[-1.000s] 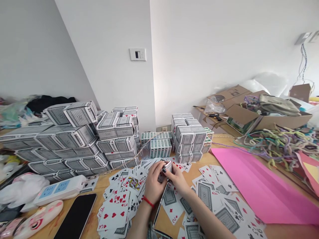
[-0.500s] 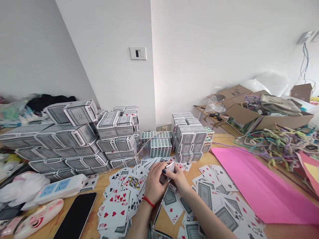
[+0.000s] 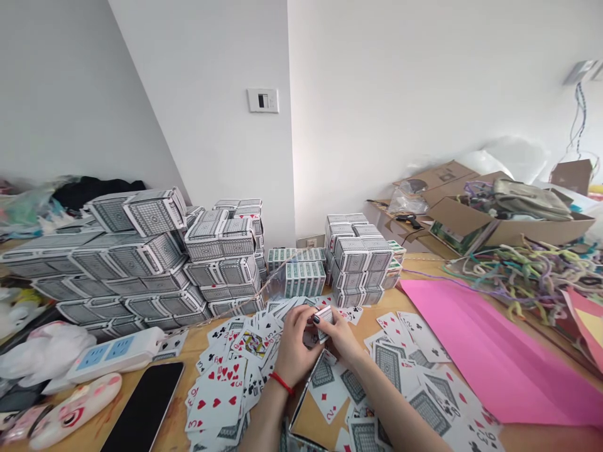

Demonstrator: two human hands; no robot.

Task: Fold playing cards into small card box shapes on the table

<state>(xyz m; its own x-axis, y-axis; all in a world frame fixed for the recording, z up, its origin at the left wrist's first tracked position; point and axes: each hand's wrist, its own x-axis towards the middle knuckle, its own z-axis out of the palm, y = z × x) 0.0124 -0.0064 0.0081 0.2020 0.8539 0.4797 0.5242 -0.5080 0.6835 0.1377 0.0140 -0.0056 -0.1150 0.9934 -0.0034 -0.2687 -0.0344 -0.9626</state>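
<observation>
My left hand point(image 3: 294, 346) and my right hand point(image 3: 343, 340) meet over the middle of the wooden table point(image 3: 179, 351). Together they pinch a small stack of playing cards point(image 3: 323, 315), held on edge just above the table. The left wrist wears a red string. Loose playing cards point(image 3: 221, 383) lie scattered face up and face down all around both hands. Behind them stand piles of boxed card decks point(image 3: 155, 257), with another pile of decks point(image 3: 360, 260) to the right.
A white power strip point(image 3: 115, 353), a black phone point(image 3: 144, 411) and a pink toy point(image 3: 70, 411) lie at the left. Pink paper sheet point(image 3: 480, 348) covers the right side. Cardboard boxes point(image 3: 494, 220) and tangled coloured cords point(image 3: 522, 270) sit behind it.
Both hands stay together on the small stack of cards, fingers shifting slightly. The view has drifted a little to the left.
</observation>
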